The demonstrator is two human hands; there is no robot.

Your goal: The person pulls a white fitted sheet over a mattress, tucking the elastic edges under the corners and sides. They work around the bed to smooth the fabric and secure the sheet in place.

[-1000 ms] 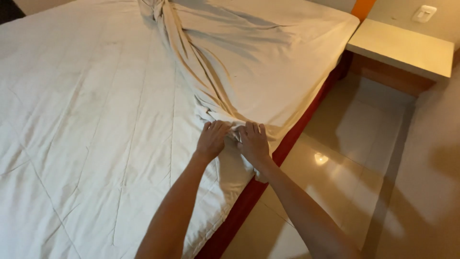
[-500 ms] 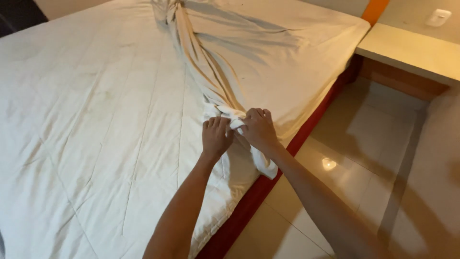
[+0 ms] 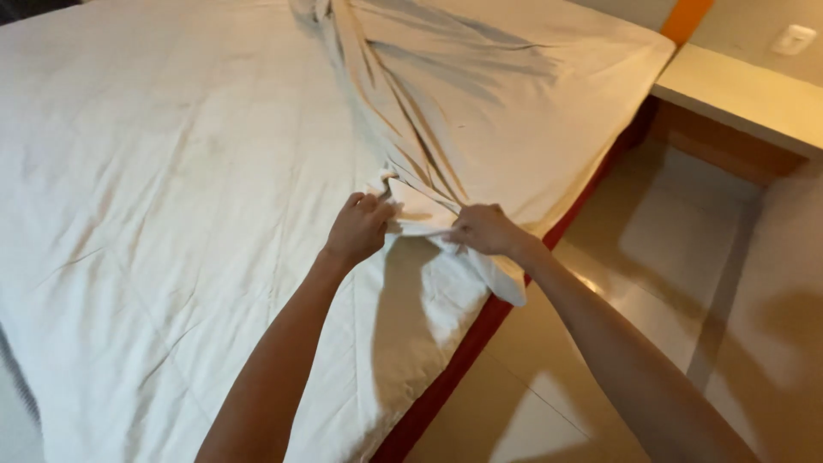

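left hand (image 3: 358, 230) and right hand (image 3: 482, 230) both closed on the near end of a bunched white sheet (image 3: 411, 129), at the bed's right edge. left fingers (image 3: 364, 204) curled over and pinching a fold of the cloth; right fingers tucked under the hand, closed on the same fold as far as i can tell, tips hidden. a short stretch of cloth (image 3: 420, 219) is pulled taut between the two grips. hands close together, not touching.

from the fingers the sheet runs away up the bed as a twisted rope, gathered tight just beyond the knuckles, looser farther off. below the right fingers a loose corner (image 3: 506, 279) hangs over the red bed base (image 3: 454, 369). left of the left fingers: flat quilted mattress cover (image 3: 171, 214), creased, nothing on it. well right of the right hand, a tiled floor (image 3: 669, 257), a pale bedside shelf (image 3: 737, 90), and a wall switch (image 3: 793, 39) above it.

step in hand, by my reading: finding and spreading the sheet's edge near its corner, hands parting along the hem. next move likely calls for keeping both pinches firm while drawing the hands wider apart, so the twist above the fingers opens instead of tightening.
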